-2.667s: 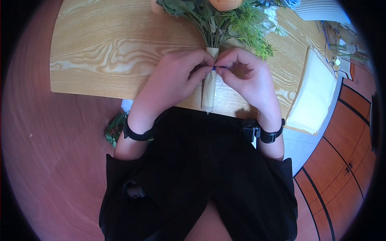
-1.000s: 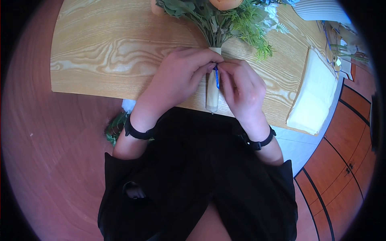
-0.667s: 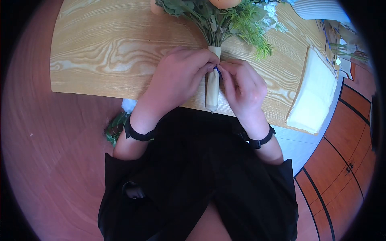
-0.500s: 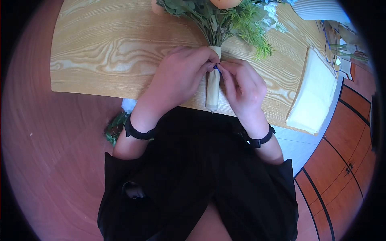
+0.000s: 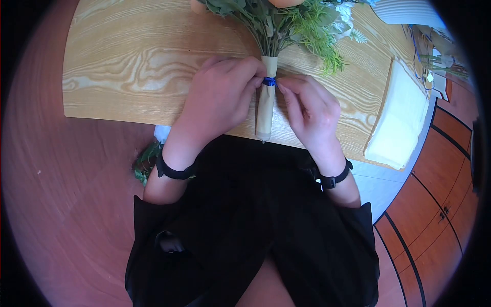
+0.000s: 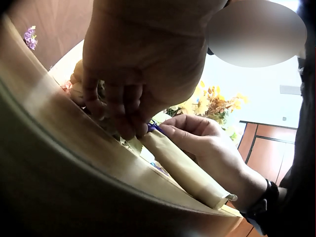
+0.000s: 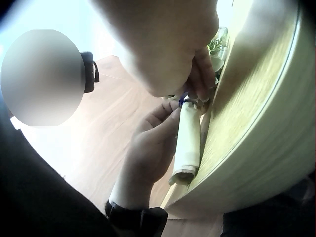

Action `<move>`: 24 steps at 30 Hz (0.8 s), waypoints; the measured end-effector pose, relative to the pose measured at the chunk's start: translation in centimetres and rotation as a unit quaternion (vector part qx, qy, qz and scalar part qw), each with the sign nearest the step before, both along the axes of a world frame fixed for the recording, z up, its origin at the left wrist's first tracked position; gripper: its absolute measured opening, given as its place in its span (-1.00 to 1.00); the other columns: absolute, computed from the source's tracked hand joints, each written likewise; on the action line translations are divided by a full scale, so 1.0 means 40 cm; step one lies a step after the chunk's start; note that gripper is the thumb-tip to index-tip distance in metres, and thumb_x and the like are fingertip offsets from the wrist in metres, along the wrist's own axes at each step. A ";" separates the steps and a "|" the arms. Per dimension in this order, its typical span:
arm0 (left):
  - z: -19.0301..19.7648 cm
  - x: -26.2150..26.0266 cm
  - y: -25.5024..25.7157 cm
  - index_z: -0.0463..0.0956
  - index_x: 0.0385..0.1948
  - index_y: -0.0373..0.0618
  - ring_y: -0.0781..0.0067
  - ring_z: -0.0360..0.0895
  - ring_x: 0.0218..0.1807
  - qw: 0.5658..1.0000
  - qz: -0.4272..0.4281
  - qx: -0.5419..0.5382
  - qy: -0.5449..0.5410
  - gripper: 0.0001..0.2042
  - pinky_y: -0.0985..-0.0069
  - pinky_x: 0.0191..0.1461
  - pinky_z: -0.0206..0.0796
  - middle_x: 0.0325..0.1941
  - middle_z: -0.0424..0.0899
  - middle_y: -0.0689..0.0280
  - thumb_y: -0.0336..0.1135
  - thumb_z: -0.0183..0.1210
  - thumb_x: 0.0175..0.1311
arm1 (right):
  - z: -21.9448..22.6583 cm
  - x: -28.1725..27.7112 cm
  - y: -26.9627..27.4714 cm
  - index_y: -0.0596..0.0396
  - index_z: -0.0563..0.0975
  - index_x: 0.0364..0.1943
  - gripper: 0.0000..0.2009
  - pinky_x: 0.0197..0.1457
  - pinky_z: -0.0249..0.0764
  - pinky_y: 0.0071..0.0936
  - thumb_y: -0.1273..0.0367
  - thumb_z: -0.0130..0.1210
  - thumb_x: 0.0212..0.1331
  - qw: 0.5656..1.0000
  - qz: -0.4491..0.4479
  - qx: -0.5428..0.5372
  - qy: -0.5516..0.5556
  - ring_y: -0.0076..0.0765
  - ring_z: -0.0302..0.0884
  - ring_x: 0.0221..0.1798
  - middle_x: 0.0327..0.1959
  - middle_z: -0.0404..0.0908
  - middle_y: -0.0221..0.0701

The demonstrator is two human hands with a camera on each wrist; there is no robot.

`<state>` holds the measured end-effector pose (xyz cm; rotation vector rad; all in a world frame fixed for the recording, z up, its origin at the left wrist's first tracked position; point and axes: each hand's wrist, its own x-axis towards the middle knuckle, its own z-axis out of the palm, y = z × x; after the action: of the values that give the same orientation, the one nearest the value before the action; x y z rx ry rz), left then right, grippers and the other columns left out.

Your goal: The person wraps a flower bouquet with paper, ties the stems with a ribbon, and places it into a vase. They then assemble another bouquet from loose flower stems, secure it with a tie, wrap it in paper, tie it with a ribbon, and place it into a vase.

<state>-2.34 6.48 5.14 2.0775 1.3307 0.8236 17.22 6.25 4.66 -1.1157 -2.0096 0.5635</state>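
A bouquet of artificial flowers (image 5: 271, 30) lies on the wooden table, its stems gathered in a cream-wrapped handle (image 5: 264, 115) that points toward the person. Around the upper part of this handle runs a narrow blue ribbon (image 5: 269, 81). From the left side, the left hand (image 5: 215, 100) pinches the ribbon between thumb and index finger. Opposite it, the right hand (image 5: 314, 110) pinches the ribbon at the handle's right edge. Both wrist views show the fingertips close against the handle, with the blue ribbon (image 6: 155, 127) between them; the fingers partly hide it.
A stack of cream sheets (image 5: 396, 117) lies at the table's right side. Behind it are more stems (image 5: 442, 62) and a pale ribbed object (image 5: 409, 13). The handle's end reaches the table's front edge. Below the table at left, green leaves (image 5: 146, 166) show.
The ribbon tail that hung down the handle is no longer seen there. The hands have drawn apart, so the blue band now shows across the handle. The bouquet has shifted slightly left.
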 end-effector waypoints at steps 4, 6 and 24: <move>0.009 -0.017 -0.001 0.52 -0.31 -0.11 0.14 0.59 -0.26 0.999 -0.004 0.007 0.045 -0.93 0.30 -0.05 0.32 -0.40 0.66 0.26 -0.48 0.15 0.20 | -0.005 0.018 -0.013 0.19 0.60 -0.36 -0.94 -0.42 0.44 -0.33 0.59 0.22 0.08 0.999 -0.005 -0.035 -0.014 -0.17 0.53 -0.48 -0.48 0.54 -0.29; 0.011 -0.018 -0.003 0.52 -0.30 -0.11 0.15 0.59 -0.26 0.998 -0.008 0.012 0.069 -0.92 0.30 -0.04 0.32 -0.39 0.66 0.26 -0.49 0.15 0.19 | -0.002 0.018 -0.020 0.18 0.60 -0.37 -0.95 -0.44 0.40 -0.34 0.59 0.20 0.09 0.998 -0.008 -0.060 -0.006 -0.19 0.50 -0.51 -0.51 0.51 -0.30; -0.006 -0.006 0.000 0.50 -0.28 -0.16 0.10 0.58 -0.16 1.000 -0.002 -0.009 0.011 -0.92 0.29 -0.01 0.31 -0.34 0.64 0.20 -0.43 0.17 0.25 | 0.006 0.016 -0.011 0.18 0.61 -0.35 -0.96 -0.49 0.35 -0.43 0.54 0.25 0.12 0.990 -0.039 -0.131 0.026 -0.28 0.47 -0.56 -0.53 0.53 -0.31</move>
<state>-2.57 6.48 4.90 2.0808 1.3400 0.7853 17.85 5.80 4.89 -1.3154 -1.8752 0.8254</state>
